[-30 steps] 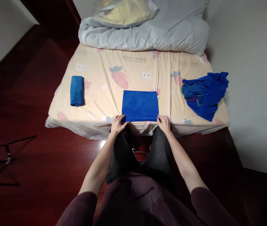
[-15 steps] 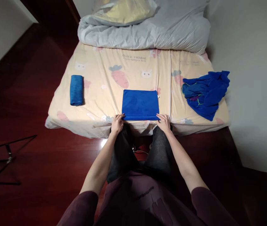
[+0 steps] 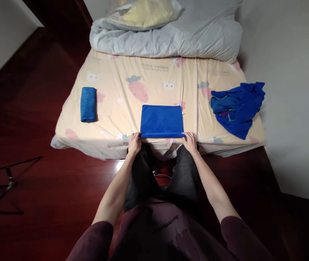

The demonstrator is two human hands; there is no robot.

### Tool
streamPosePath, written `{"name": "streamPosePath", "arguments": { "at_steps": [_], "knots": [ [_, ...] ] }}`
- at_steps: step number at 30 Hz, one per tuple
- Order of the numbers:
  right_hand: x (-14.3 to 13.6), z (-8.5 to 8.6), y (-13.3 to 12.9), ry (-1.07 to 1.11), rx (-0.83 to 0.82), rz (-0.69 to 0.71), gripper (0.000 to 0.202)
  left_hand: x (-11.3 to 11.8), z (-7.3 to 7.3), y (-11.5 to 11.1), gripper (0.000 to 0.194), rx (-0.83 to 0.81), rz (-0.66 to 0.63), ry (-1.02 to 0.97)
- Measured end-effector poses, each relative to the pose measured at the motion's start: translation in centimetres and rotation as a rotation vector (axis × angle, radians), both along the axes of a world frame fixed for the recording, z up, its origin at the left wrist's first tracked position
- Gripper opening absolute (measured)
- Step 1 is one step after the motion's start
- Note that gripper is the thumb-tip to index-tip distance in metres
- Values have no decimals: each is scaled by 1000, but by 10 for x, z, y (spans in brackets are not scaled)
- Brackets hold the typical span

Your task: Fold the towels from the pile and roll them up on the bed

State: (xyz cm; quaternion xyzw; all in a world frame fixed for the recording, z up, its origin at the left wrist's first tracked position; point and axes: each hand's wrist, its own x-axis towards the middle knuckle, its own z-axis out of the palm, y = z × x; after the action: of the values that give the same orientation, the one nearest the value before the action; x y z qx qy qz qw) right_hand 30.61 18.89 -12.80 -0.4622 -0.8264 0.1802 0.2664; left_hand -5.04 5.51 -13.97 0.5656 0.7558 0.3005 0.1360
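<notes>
A folded blue towel [image 3: 162, 119] lies on the bed close to its front edge, with its near edge turned up into a narrow roll. My left hand [image 3: 135, 142] pinches the left end of that roll. At the right end, my right hand [image 3: 190, 141] is closed on it in the same way. To the left lies a rolled blue towel [image 3: 88, 104]. A crumpled heap of blue towels [image 3: 236, 108] with some green edging is on the right side of the bed.
The bed [image 3: 111, 87] has a yellow sheet printed with carrots and rabbits. A grey quilt [image 3: 165, 41] is bunched at the back under a yellow pillow or bag [image 3: 149, 14]. Black stand legs [image 3: 10, 184] rest on the red floor at left; a wall [image 3: 287, 90] borders the right.
The near edge of the towel has been turned further into a tighter roll. Its far edge has slid slightly toward me, and both hands have barely moved.
</notes>
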Motion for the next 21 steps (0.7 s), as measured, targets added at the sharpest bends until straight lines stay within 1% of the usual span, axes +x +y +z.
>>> {"name": "streamPosePath", "arguments": {
  "at_steps": [6,14,21],
  "knots": [
    [-1,-5,3,-21,21,-50,25,0,-3,3,32,-26,82,-30],
    [-1,-12,6,-25,12,-86,40,4,-3,6,33,-71,152,-43],
    [1,-14,6,27,-14,-101,45,2,-7,3,32,-47,163,-25]
  ]
}}
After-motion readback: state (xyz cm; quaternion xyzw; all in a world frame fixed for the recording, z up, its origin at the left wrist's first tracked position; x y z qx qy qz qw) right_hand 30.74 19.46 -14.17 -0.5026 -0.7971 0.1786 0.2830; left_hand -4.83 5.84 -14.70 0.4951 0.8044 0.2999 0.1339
